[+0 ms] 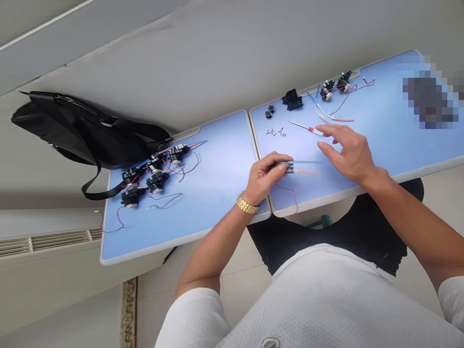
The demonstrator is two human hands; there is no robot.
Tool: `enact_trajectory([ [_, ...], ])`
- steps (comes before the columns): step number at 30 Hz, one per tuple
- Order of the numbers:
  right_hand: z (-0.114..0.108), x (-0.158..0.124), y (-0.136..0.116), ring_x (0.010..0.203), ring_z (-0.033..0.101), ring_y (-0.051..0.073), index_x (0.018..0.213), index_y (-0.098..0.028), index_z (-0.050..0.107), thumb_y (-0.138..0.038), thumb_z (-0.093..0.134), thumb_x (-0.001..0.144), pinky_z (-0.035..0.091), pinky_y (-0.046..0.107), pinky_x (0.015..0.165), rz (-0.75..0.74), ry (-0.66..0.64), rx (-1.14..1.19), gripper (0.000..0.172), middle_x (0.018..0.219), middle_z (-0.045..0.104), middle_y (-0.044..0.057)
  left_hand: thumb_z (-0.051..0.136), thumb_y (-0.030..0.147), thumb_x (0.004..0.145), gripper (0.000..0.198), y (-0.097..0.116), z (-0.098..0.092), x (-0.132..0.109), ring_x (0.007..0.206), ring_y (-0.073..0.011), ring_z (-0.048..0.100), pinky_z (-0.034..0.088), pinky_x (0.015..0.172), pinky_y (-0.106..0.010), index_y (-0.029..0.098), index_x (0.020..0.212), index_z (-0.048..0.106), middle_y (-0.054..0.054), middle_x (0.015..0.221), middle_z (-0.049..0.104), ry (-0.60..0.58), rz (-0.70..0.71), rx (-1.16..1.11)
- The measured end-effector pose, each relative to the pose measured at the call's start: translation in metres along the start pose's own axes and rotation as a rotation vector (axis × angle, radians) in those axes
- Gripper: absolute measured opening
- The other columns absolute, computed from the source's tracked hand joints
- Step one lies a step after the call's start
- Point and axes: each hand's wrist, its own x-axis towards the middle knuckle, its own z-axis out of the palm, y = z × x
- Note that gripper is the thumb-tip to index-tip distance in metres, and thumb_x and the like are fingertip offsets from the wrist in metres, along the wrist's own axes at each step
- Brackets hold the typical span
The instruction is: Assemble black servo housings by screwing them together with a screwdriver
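My left hand point(266, 176), above the front edge of the right-hand table, is closed round a small black part point(289, 167). Blue and orange tubes and a thin red wire point(294, 195) come out of that part. To the right, my right hand point(346, 150) has its thumb and fingers apart over the table. Just beyond its fingertips lies a screwdriver point(311, 129) with a red and clear handle. Small screws point(276, 132) are scattered to the left of the screwdriver. Two small round parts point(270, 111) and black housings point(292, 100) lie behind them.
Several black assemblies with wires point(155, 181) lie on the left table point(195, 193). Two more point(335, 88) are at the back of the right table point(384, 140), near loose tubes point(322, 108). A black bag point(83, 130) leans at the far left, its strap over the table edge.
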Motion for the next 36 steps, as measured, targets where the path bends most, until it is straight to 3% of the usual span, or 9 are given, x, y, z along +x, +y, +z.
enact_trajectory([
  [2, 0.006, 0.013, 0.014, 0.101, 0.083, 0.031, 0.144, -0.019, 0.081, -0.024, 0.069, 0.104, 0.068, 0.052, 0.096, 0.037, -0.072, -0.101, 0.041, 0.137, 0.087, 0.013, 0.091, 0.062, 0.094, 0.042, 0.007, -0.013, 0.006, 0.064, -0.0126, 0.065, 0.043, 0.048, -0.024, 0.022, 0.108, 0.088, -0.004, 0.087, 0.073, 0.096, -0.042, -0.114],
  [5, 0.015, 0.031, 0.020, 0.108, 0.080, 0.037, 0.133, -0.018, 0.083, -0.028, 0.067, 0.105, 0.060, 0.050, 0.087, 0.166, -0.255, -0.344, 0.034, 0.129, 0.086, 0.017, 0.097, 0.056, 0.087, 0.042, 0.019, -0.035, 0.019, 0.062, -0.0123, 0.064, 0.039, 0.046, -0.021, 0.020, 0.106, 0.088, -0.003, 0.078, 0.071, 0.130, -0.059, -0.219],
  [8, 0.022, 0.046, 0.015, 0.116, 0.078, 0.042, 0.134, -0.015, 0.081, -0.034, 0.063, 0.109, 0.054, 0.048, 0.084, 0.290, -0.416, -0.498, 0.035, 0.135, 0.082, 0.022, 0.099, 0.055, 0.084, 0.043, 0.021, -0.048, 0.030, 0.059, -0.0118, 0.062, 0.037, 0.045, -0.020, 0.018, 0.102, 0.089, -0.003, 0.075, 0.070, 0.058, -0.106, -0.226],
  [14, 0.033, 0.059, 0.015, 0.105, 0.077, 0.039, 0.117, -0.017, 0.081, -0.028, 0.064, 0.108, 0.053, 0.049, 0.089, 0.369, -0.466, -0.581, 0.022, 0.116, 0.084, 0.020, 0.094, 0.057, 0.089, 0.043, -0.004, -0.033, 0.030, 0.060, -0.0103, 0.055, 0.040, 0.047, -0.022, 0.017, 0.104, 0.089, -0.003, 0.080, 0.068, -0.132, -0.195, -0.113],
  [18, 0.029, 0.067, 0.027, 0.092, 0.076, 0.037, 0.096, -0.021, 0.076, -0.027, 0.078, 0.097, 0.057, 0.055, 0.089, 0.397, -0.433, -0.532, 0.007, 0.092, 0.081, 0.014, 0.085, 0.063, 0.098, 0.048, -0.011, -0.027, 0.024, 0.060, -0.0107, 0.056, 0.041, 0.051, -0.024, 0.017, 0.111, 0.088, -0.003, 0.081, 0.068, -0.226, -0.173, -0.049],
  [22, 0.019, 0.089, 0.030, 0.074, 0.071, 0.028, 0.094, -0.028, 0.072, -0.025, 0.085, 0.091, 0.060, 0.050, 0.081, 0.331, -0.319, -0.195, 0.013, 0.073, 0.074, 0.001, 0.079, 0.066, 0.104, 0.050, -0.008, -0.031, 0.019, 0.069, -0.0131, 0.061, 0.049, 0.062, -0.027, 0.017, 0.113, 0.088, -0.007, 0.093, 0.075, -0.219, -0.080, 0.066],
  [27, 0.029, 0.115, 0.024, 0.077, 0.077, 0.023, 0.117, -0.032, 0.078, -0.036, 0.080, 0.101, 0.062, 0.044, 0.075, 0.217, -0.141, 0.281, 0.016, 0.083, 0.080, -0.001, 0.078, 0.069, 0.105, 0.053, -0.010, -0.034, 0.019, 0.076, -0.0155, 0.063, 0.051, 0.068, -0.030, 0.019, 0.121, 0.087, -0.007, 0.098, 0.075, -0.158, -0.016, 0.167],
  [31, 0.039, 0.116, 0.033, 0.072, 0.074, 0.020, 0.103, -0.032, 0.080, -0.040, 0.081, 0.099, 0.061, 0.041, 0.068, 0.296, -0.043, 0.464, 0.009, 0.080, 0.074, -0.001, 0.085, 0.061, 0.103, 0.045, -0.014, -0.031, 0.016, 0.082, -0.0165, 0.068, 0.057, 0.077, -0.031, 0.021, 0.123, 0.085, -0.007, 0.103, 0.079, -0.119, 0.052, 0.244],
  [36, 0.025, 0.113, 0.040, 0.069, 0.068, 0.019, 0.095, -0.036, 0.081, -0.034, 0.094, 0.088, 0.054, 0.042, 0.066, 0.406, 0.074, 0.674, 0.015, 0.082, 0.074, 0.000, 0.084, 0.059, 0.105, 0.041, -0.015, -0.028, 0.013, 0.075, -0.0146, 0.066, 0.056, 0.071, -0.028, 0.021, 0.121, 0.085, -0.004, 0.091, 0.076, -0.143, 0.150, 0.326],
])
